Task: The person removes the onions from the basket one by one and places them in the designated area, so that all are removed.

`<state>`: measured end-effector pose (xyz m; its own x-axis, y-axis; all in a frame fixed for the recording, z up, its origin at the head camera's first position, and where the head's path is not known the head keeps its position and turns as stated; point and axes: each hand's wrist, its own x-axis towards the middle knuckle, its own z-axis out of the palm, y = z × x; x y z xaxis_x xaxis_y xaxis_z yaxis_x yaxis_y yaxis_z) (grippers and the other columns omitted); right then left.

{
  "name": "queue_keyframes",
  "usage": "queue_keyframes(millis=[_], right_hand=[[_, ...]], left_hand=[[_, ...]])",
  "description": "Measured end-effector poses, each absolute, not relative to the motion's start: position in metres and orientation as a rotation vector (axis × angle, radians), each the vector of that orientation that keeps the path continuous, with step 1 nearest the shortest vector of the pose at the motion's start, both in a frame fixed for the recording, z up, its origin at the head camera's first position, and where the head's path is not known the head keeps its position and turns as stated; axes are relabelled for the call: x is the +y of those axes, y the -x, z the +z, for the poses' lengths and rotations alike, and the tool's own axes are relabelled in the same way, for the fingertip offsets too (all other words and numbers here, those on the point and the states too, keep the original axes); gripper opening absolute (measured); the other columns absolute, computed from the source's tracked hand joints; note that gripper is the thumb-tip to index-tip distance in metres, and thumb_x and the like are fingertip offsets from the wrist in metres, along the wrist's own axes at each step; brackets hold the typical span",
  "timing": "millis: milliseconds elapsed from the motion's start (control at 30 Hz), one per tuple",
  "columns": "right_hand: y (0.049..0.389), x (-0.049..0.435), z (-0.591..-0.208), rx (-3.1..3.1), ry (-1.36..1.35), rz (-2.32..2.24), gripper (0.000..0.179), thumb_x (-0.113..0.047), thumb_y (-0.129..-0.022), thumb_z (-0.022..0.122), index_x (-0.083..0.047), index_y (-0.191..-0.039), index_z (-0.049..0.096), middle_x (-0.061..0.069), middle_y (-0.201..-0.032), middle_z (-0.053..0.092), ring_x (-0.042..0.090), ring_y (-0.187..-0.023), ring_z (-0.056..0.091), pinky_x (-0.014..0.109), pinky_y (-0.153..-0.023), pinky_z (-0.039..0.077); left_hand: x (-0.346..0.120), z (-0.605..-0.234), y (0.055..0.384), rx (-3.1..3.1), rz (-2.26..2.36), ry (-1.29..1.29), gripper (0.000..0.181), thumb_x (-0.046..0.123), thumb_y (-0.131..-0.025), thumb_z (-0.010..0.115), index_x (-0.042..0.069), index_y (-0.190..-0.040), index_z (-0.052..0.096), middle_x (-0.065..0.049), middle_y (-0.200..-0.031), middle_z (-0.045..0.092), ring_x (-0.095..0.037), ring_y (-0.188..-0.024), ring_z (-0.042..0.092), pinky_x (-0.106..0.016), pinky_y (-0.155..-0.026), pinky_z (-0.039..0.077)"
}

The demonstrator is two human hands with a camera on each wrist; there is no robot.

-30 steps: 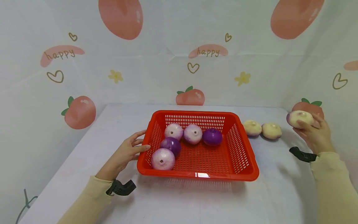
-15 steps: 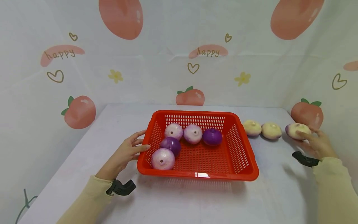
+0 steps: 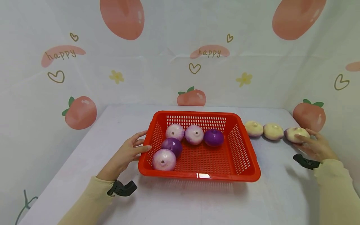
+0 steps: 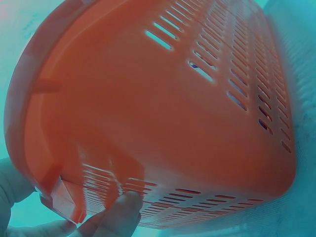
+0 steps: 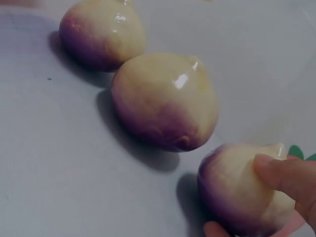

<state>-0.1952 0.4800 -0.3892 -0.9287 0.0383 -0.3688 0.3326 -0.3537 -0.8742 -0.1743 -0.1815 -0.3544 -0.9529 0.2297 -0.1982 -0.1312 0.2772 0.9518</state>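
A red plastic basket with slotted walls stands mid-table, holding several onions: pale pink-white ones such as the front-left onion, and dark purple ones such as the purple onion. My left hand holds the basket's left rim, thumb over the edge; in the left wrist view its fingers touch the outer wall. Far right, my right hand grips a cream-and-purple turnip between thumb and fingers, low at the table. It ends a row with a middle turnip and a left turnip.
A white cloth covers the table. Behind and at the sides rises a white curtain printed with peaches, hearts and flowers. The left turnip sits close by the basket's right wall. A thin dark cord shows at lower left.
The right hand has lowered the turnip from the air to the table, then shifted it slightly left towards the middle turnip. The left hand and basket have stayed put.
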Motion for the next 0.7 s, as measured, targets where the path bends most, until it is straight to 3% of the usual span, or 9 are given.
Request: queue_keyframes(millis=[300,500,567,633,700], right_hand=[[0.1933,0.4763,-0.3844,1.919,-0.523,-2.179,0.096,-0.018,-0.095,0.060,-0.026,-0.152,-0.016,-0.012,-0.115,0.031,0.000,-0.078,0.059,0.024,-0.072,0.059],[0.1929,0.4754,-0.3852,2.044,-0.575,-2.079,0.092,-0.027,-0.093,0.064,-0.034,-0.154,-0.004,-0.014,-0.113,0.030,-0.003,-0.076,0.054,0.021,-0.069,0.058],[0.1923,0.4762,-0.3862,2.061,-0.579,-2.068,0.091,-0.029,-0.092,0.064,-0.035,-0.154,-0.003,-0.012,-0.124,0.030,-0.004,-0.075,0.053,0.021,-0.070,0.058],[0.1919,0.4769,-0.3879,2.067,-0.594,-2.071,0.085,-0.030,-0.092,0.065,-0.040,-0.151,0.005,-0.014,-0.124,0.030,-0.004,-0.075,0.053,0.022,-0.069,0.058],[0.1914,0.4775,-0.3890,2.065,-0.590,-2.072,0.086,-0.030,-0.092,0.065,-0.040,-0.151,0.004,-0.012,-0.137,0.025,-0.005,-0.075,0.053,0.021,-0.069,0.058]], left_hand=[[-0.1815,-0.3542,0.1746,2.251,1.729,-0.102,0.072,0.020,-0.093,0.063,0.012,-0.153,0.024,-0.027,-0.138,0.049,-0.035,-0.115,0.060,-0.046,-0.082,0.058],[-0.1819,-0.3552,0.1751,2.266,1.712,-0.078,0.071,0.020,-0.092,0.064,0.013,-0.152,0.026,-0.026,-0.138,0.049,-0.034,-0.115,0.061,-0.046,-0.083,0.058],[-0.1821,-0.3556,0.1750,2.268,1.708,-0.077,0.071,0.020,-0.093,0.064,0.013,-0.152,0.026,-0.026,-0.138,0.049,-0.034,-0.115,0.061,-0.046,-0.083,0.058],[-0.1822,-0.3557,0.1752,2.266,1.710,-0.077,0.071,0.019,-0.093,0.064,0.013,-0.152,0.026,-0.026,-0.138,0.049,-0.035,-0.115,0.061,-0.046,-0.083,0.058],[-0.1824,-0.3558,0.1752,2.266,1.711,-0.075,0.071,0.019,-0.093,0.064,0.013,-0.152,0.026,-0.026,-0.138,0.049,-0.035,-0.115,0.061,-0.046,-0.083,0.058]])
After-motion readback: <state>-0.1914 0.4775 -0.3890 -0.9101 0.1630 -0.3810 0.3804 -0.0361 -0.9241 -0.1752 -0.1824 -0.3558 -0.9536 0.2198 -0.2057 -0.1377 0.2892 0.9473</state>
